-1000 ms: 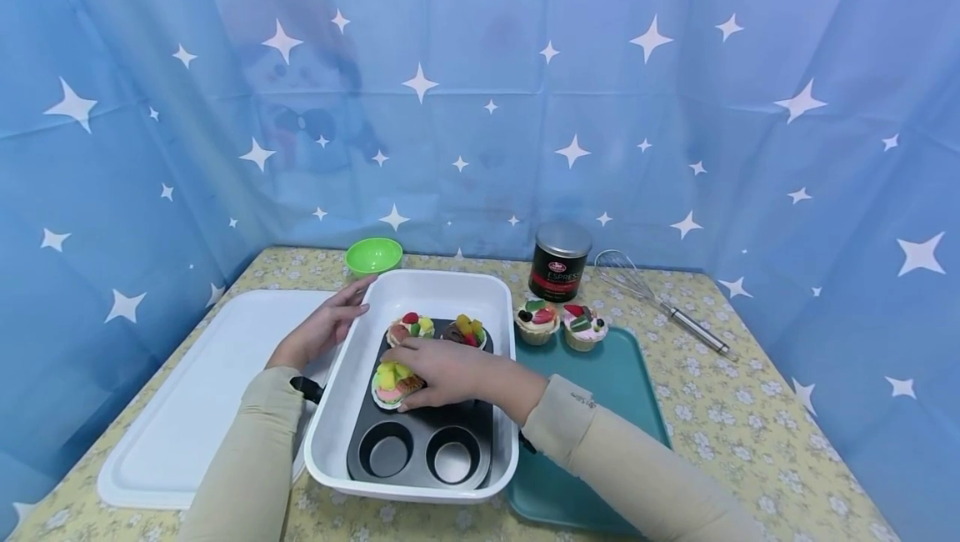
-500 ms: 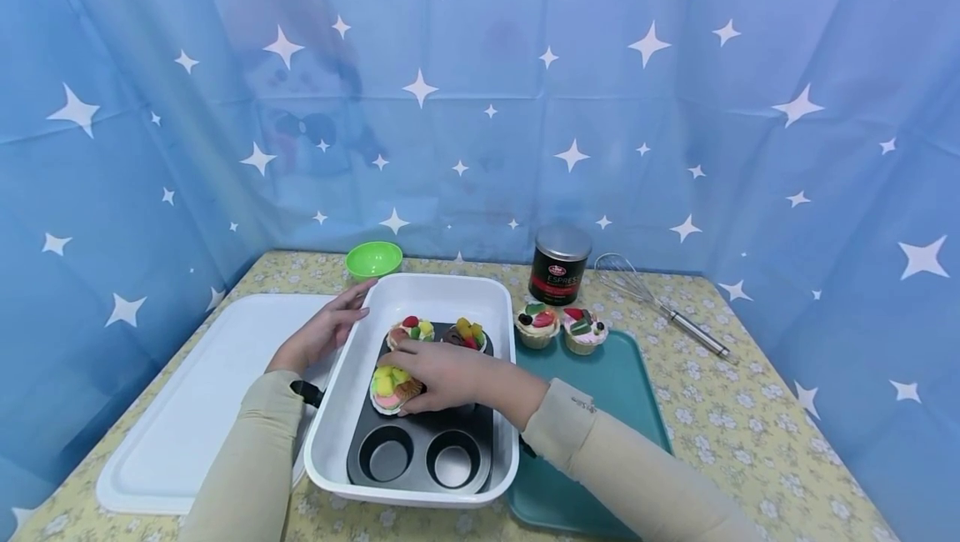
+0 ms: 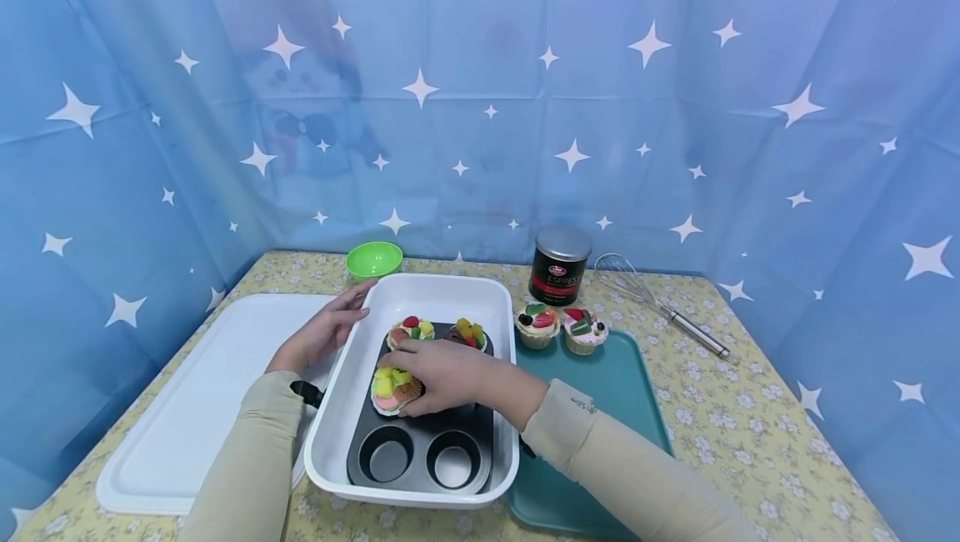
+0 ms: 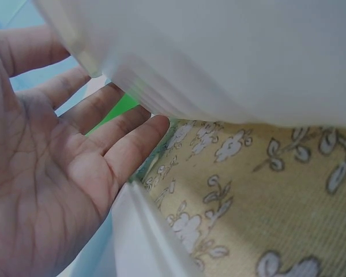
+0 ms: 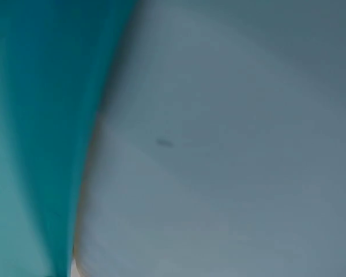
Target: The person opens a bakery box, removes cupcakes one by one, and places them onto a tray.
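Note:
In the head view my right hand (image 3: 446,375) reaches into a white deep tray (image 3: 337,409). Its thumb and fingers grip a cupcake (image 3: 393,390) topped with yellow and pink pieces, seated in the middle-left cup of a dark muffin tin (image 3: 420,425). Two more cupcakes sit in the far cups: one with a red berry (image 3: 411,328) and one with brown and yellow topping (image 3: 467,332). My left hand (image 3: 322,329) touches the tray's left side with fairly straight fingers; the left wrist view shows this palm (image 4: 57,156) beside the white wall. The right wrist view shows only the tray's outer wall (image 5: 219,144).
A teal tray (image 3: 592,442) lies at right, with two cupcakes (image 3: 561,328) at its far edge. Behind are an espresso tin (image 3: 559,267), a whisk (image 3: 660,304) and a green bowl (image 3: 373,258). A white flat board or lid (image 3: 202,417) lies at left.
The head view has shifted slightly. My right hand keeps its grip on the cupcake, which has tilted or shifted only a little. My left hand stays at the tray's side.

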### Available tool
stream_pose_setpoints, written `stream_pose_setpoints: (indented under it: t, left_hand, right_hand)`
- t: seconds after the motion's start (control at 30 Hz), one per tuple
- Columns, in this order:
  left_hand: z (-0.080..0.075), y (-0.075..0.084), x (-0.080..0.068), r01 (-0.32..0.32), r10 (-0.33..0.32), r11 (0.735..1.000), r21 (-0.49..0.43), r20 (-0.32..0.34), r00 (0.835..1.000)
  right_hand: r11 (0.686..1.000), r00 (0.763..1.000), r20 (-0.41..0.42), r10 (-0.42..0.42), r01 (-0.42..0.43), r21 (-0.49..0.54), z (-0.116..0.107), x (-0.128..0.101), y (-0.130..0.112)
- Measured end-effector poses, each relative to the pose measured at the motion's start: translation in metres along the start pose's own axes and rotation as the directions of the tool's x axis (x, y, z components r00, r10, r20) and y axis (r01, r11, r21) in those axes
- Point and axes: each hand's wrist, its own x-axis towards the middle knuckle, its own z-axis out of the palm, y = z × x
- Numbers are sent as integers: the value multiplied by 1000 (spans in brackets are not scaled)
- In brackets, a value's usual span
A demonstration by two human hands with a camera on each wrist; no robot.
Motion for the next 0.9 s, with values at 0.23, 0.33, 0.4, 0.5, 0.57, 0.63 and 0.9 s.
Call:
stream_pose_setpoints:
  t: [0.23, 0.33, 0.4, 0.5, 0.57, 0.63, 0.9]
  left_hand:
    - [1, 1, 0, -2, 2, 1000, 13, 1, 1000]
    - [1, 1, 0, -4, 4, 1000, 11, 1, 1000]
    - [1, 0, -1, -4, 4, 1000, 5, 4, 1000]
    - [1, 0, -1, -4, 4, 1000, 3, 8, 1000]
    - [1, 0, -1, -6, 6, 1000, 3, 11, 1000]
    - [1, 0, -1, -7, 7, 1000, 2, 9, 1000]
    - [1, 0, 0, -1, 1, 1000, -7, 0, 1000]
  right_hand:
    - [1000, 1000, -23, -13, 13, 6, -3, 0, 0]
    - [1000, 999, -36, -22, 22, -2, -4, 0, 0]
    - [1000, 999, -41, -26, 26, -1, -4, 0, 1]
    - [1000, 999, -43, -27, 27, 6, -5, -1, 1]
    - [1000, 999, -46, -28, 29, 10, -5, -1, 2]
    - [1000, 998, -49, -27, 28, 11, -5, -2, 2]
    - [1000, 995, -98, -19, 20, 9, -15, -8, 2]
